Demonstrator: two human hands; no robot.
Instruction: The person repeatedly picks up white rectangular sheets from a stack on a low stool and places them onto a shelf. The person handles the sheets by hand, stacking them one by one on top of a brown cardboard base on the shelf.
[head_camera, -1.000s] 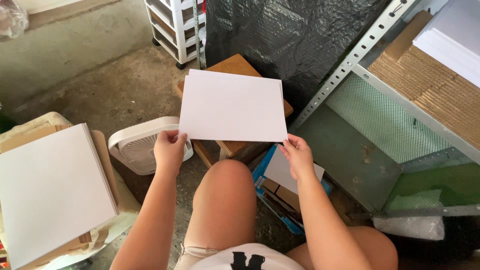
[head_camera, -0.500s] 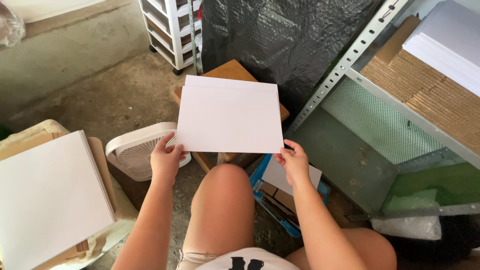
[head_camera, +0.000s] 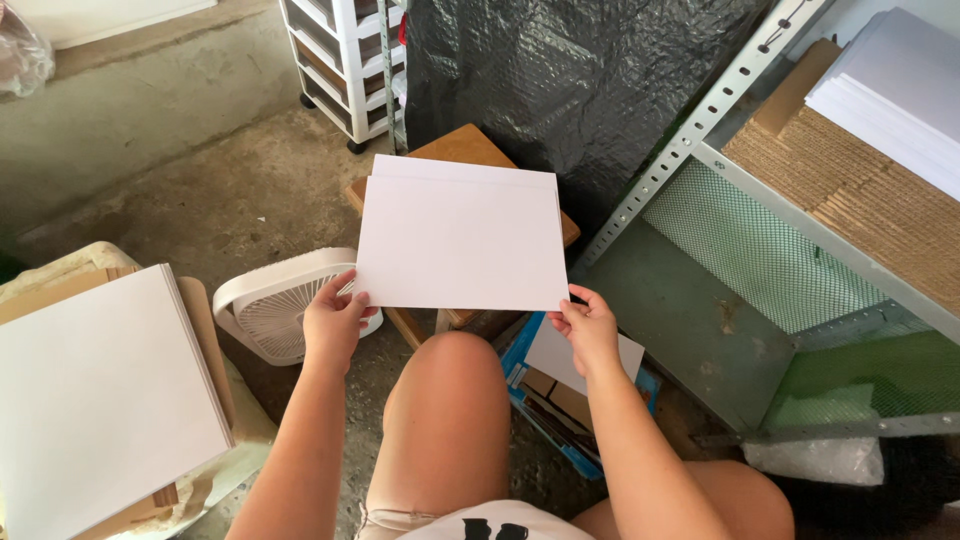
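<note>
Sheets (head_camera: 460, 240), centre of frame: plain white, unpatterned.
Stack (head_camera: 95, 390), lower left: white top, brown cardboard beneath.
Fan (head_camera: 275, 305), left of centre: white, radial slatted grille.
Stool (head_camera: 462, 146), upper centre: warm brown wood.
Wrap (head_camera: 570, 80), top centre: black, bubbled texture.
Drawers (head_camera: 345, 55), top: white frame.
Rack (head_camera: 700, 125), right: pale grey metal, punched holes; green mesh (head_camera: 760, 250) panel.
Cardboard (head_camera: 860, 195), upper right: tan, corrugated ridges, white sheets on top.
Box (head_camera: 560, 400), lower centre: blue edges, brown inside.
Floor (head_camera: 200, 190): mottled grey concrete.
</note>
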